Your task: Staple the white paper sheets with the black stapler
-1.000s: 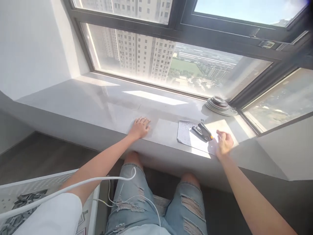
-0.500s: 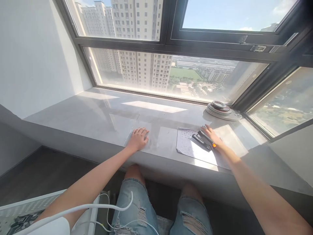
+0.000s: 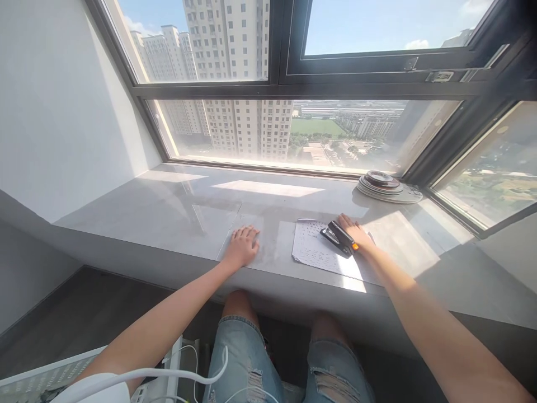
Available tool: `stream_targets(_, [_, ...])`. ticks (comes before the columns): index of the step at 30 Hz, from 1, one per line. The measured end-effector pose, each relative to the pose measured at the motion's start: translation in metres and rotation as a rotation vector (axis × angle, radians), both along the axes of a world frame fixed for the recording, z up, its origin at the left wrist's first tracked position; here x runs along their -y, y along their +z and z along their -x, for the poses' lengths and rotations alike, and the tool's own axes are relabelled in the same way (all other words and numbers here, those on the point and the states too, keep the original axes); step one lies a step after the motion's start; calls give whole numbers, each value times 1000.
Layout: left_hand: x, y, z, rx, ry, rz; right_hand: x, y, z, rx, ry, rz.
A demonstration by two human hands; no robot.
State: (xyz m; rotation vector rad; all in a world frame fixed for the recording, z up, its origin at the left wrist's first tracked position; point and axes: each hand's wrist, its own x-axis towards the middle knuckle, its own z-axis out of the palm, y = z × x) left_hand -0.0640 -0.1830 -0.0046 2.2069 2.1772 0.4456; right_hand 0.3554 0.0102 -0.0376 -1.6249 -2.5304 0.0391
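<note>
My left hand [image 3: 243, 246] lies palm down on the grey windowsill [image 3: 138, 224], fingers loosely spread, holding nothing. Farther right, my right hand [image 3: 354, 228] rests over the right part of some written paper sheets [image 3: 312, 246], its fingers stretched forward. A black stapler [image 3: 339, 238] with an orange end lies on the sheets, right against the left side of that hand. It hides the thumb and part of the palm, and I see no fingers wrapped round it. Along the paper's far edge lies a thin pen-like object [image 3: 307, 220].
A stack of round plate-like discs [image 3: 380, 187] sits in the sill's far right corner by the window frame [image 3: 277, 91]. Below left stands a white perforated basket [image 3: 54, 366]. A white cable [image 3: 184, 374] crosses in front of my legs [image 3: 247, 347].
The paper, the stapler and my right hand have shifted a little left along the sill together. My left hand stays at its place on the sill. The view has tilted slightly.
</note>
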Motion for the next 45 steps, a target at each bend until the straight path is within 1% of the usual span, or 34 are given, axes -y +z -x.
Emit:
stream_targets(4, [0, 1, -2, 8, 10, -26, 8, 4, 54, -69, 52, 52])
stream_targets(7, [3, 0, -4, 52, 77, -108, 17, 12, 100, -42, 66, 68])
stream_targets(9, [7, 0, 1, 94, 123, -186, 25, 20, 130, 6, 57, 88])
stream_targets(11, [11, 2, 18, 119, 150, -266, 32, 26, 157, 32, 31, 96])
stream_targets(13, [14, 3, 48, 76, 199, -317, 37, 29, 182, 34, 41, 92])
stream_targets(14, [15, 3, 67, 23, 216, -303, 39, 28, 194, 31, 46, 90])
stream_targets(15, [15, 3, 87, -29, 252, -268, 41, 28, 206, 25, 55, 86])
stream_targets(17, [14, -1, 123, -69, 381, -140, 45, 25, 233, 2, 80, 66])
stream_targets(18, [12, -3, 137, -58, 445, -62, 47, 24, 247, -10, 95, 59])
stream_targets(19, [10, -6, 147, -59, 463, -3, 49, 23, 261, -23, 110, 54])
stream_targets(21, [6, -11, 155, -61, 478, 57, 53, 21, 289, -53, 143, 50])
stream_targets(23, [4, -14, 154, -54, 480, 43, 56, 21, 310, -76, 169, 52])
stream_targets(25, [4, -15, 151, -28, 491, 4, 58, 21, 322, -92, 187, 62])
stream_targets(27, [6, -13, 148, -8, 499, -16, 59, 21, 325, -109, 196, 67])
stream_targets(31, [10, -9, 148, 8, 493, -31, 57, 19, 316, -113, 166, 91])
stream_targets(34, [12, -7, 146, 7, 497, -48, 55, 17, 304, -73, 131, 120])
stream_targets(36, [13, -5, 145, 8, 501, -50, 53, 16, 288, -45, 103, 121])
stream_targets(39, [15, -2, 145, 20, 485, -25, 49, 14, 248, -25, 40, 113])
stream_targets(43, [17, -1, 147, 47, 452, 2, 45, 14, 175, 24, -28, 96])
stream_targets(45, [17, -1, 148, 51, 453, -3, 46, 13, 144, 56, -37, 83])
